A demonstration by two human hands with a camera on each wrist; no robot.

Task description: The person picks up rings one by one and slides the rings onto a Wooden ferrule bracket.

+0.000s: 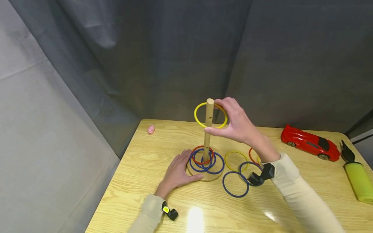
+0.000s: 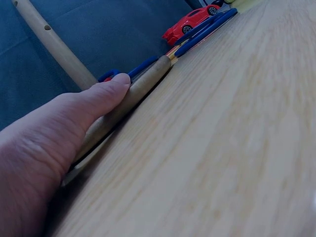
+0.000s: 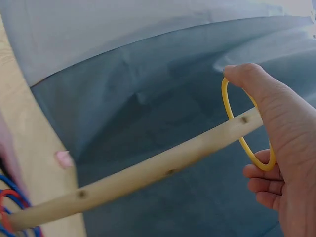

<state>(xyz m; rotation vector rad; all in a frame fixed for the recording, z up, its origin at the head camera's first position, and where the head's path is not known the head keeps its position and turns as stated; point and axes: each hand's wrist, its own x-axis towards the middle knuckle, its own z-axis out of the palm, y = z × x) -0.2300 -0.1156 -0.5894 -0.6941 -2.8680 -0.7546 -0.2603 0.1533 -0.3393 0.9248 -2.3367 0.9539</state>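
A wooden post (image 1: pixel 207 139) stands upright on a round wooden base (image 1: pixel 208 178). My right hand (image 1: pixel 237 121) pinches a yellow ring (image 1: pixel 195 119) between thumb and fingers near the top of the post. In the right wrist view the post passes through this yellow ring (image 3: pixel 225 98). My left hand (image 1: pixel 178 171) grips the left side of the base; its thumb lies over the near rim in the left wrist view. Several blue rings (image 1: pixel 224 163) and a red ring (image 1: pixel 201 146) lie around the foot of the post.
Right of the base lie loose rings: a yellow ring (image 1: pixel 233 151), overlapping blue rings (image 1: pixel 223 184) and others partly hidden by my right arm. A red toy car (image 1: pixel 309 142) and a yellow-green pump (image 1: pixel 359 183) are farther right. A small pink pig (image 1: pixel 151 129) sits at the back left.
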